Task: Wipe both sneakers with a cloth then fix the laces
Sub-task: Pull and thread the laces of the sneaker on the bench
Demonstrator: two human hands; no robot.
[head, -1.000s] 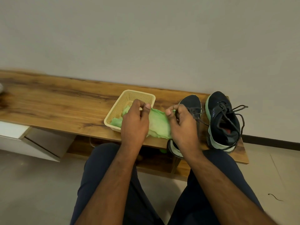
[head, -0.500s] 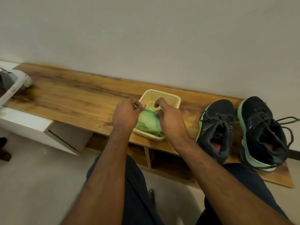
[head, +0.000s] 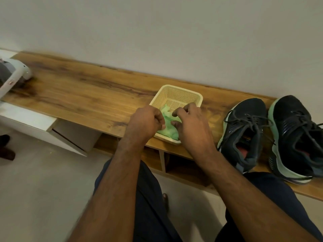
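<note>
A plain pale wall runs behind the long wooden bench [head: 83, 100] I'm working over. The green cloth [head: 167, 123] lies crumpled in the near half of the cream basket [head: 176, 95], and I take that basket as my landmark. My left hand [head: 145, 123] sits at the basket's near-left edge, its fingers curled in against the cloth; whether they actually pinch it I cannot tell. My right hand [head: 190, 126] is over the basket's near-right corner, thumb and fingertips bent down onto the cloth, seemingly gripping a fold. Right of the basket, the two dark sneakers stand side by side, toes to the wall: the closer sneaker [head: 244, 126] just beside it, the farther sneaker [head: 297, 135] beyond, both with loose, straggling laces [head: 251, 119]. I judge the step in hand is handling the cloth at the basket. To do it well, I'd gather the cloth into one firm wad so no corner snags the mesh, and steady the light basket.
</note>
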